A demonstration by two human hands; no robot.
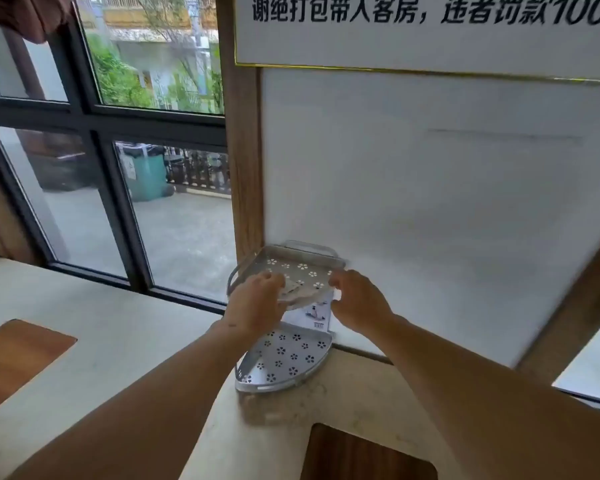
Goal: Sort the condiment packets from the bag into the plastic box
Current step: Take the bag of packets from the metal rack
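Note:
A grey two-tier corner rack with flower-shaped holes stands on the counter against the white wall. Its upper tier (300, 265) has looped handles, and its lower tier (284, 358) is bare. My left hand (257, 303) and my right hand (357, 301) are both at the front edge of the upper tier. Between them they pinch a pale, translucent flat bag (300, 292) by its two ends. The bag is blurred and I cannot make out its contents. A white printed label (314, 315) hangs just below it.
The pale stone counter (118, 341) has wooden insets at the left (11, 362) and bottom right (361, 455). A dark-framed window (118, 168) fills the left side. A wooden post (243, 168) and a white wall panel (430, 202) stand directly behind the rack.

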